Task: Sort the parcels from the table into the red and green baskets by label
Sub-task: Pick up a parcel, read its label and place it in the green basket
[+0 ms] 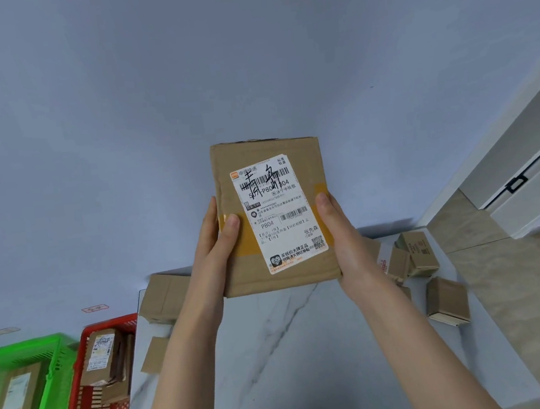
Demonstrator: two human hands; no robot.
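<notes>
Green basket [44, 348] and red basket [108, 324] sit off the counter's [277, 353] left edge, each with parcels in already. I've got my left hand [212, 240] and right hand [337, 227] grasping one flat parcel [225, 175] by its side edges, thumbs on front, fingers wrapped behind. It's held up over the counter's far edge, label [279, 210] facing me. The step looks like reading the label. Next: choose a basket, swing left, lower it in. Small boxes [420, 251] wait near the right edge.
</notes>
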